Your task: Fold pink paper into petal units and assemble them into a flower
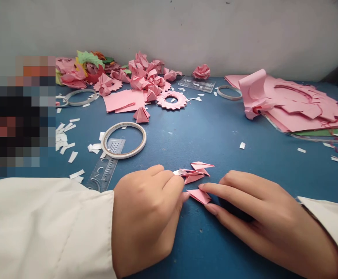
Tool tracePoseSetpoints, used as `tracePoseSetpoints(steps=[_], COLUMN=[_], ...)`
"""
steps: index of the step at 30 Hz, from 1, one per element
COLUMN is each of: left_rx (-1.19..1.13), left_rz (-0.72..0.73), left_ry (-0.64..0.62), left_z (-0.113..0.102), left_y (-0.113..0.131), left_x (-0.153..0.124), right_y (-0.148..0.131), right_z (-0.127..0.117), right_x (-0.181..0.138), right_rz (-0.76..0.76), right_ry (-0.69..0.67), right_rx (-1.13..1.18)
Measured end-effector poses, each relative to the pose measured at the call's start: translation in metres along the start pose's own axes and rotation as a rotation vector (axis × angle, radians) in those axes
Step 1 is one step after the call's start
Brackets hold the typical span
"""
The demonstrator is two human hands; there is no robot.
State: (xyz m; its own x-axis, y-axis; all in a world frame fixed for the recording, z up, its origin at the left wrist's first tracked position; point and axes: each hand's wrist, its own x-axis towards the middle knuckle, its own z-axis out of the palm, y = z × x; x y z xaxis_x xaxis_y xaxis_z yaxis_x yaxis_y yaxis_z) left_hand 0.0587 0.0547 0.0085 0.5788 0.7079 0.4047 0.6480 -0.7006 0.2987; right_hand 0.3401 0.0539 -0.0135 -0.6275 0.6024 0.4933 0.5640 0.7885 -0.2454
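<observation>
My right hand [256,209] pinches a small folded pink paper piece [199,196] between index finger and thumb, low over the blue table. My left hand [148,213] is closed, its fingers curled inward, and its thumb tip meets the left point of that piece. Whatever lies inside the left fingers is hidden. Just beyond the left knuckles are more folded pink pieces [194,177], grouped close together, with a bit of white strip [176,173] beside the fingers.
A tape roll [144,145] overlaps a clear ruler [103,170]. Behind sit crumpled pink paper [145,73], pink sheets [124,101], a toothed paper ring [183,101] and another tape roll [229,97]. Pink cutouts [291,124] lie right. White scraps [73,157] are scattered left.
</observation>
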Motion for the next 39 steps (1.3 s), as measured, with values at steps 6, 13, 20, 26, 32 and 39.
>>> tracePoseSetpoints(steps=[6,13,20,26,32,39], left_rx=[-0.573,-0.652,-0.790,-0.847,-0.877,-0.831], left_rz=[-0.275,-0.285,-0.169,-0.248,-0.259,-0.253], left_ry=[-0.073,-0.106,-0.229,-0.215,-0.227,-0.163], left_z=[-0.006,0.001,0.001,0.003,0.003,0.002], left_y=[0.004,0.010,0.006,0.007,0.007,0.012], left_x=[-0.008,-0.017,-0.014,-0.013,-0.012,-0.013], right_y=[0.001,-0.004,-0.001,0.002,0.000,0.001], right_z=[-0.001,-0.009,-0.007,-0.006,-0.006,-0.006], right_x=[-0.010,-0.020,-0.018,-0.019,-0.015,-0.014], right_rz=[-0.012,-0.018,-0.078,-0.148,-0.133,-0.091], right_ry=[0.028,0.066,0.035,-0.059,-0.021,-0.027], right_rx=[-0.048,-0.081,0.021,0.077,0.072,0.032])
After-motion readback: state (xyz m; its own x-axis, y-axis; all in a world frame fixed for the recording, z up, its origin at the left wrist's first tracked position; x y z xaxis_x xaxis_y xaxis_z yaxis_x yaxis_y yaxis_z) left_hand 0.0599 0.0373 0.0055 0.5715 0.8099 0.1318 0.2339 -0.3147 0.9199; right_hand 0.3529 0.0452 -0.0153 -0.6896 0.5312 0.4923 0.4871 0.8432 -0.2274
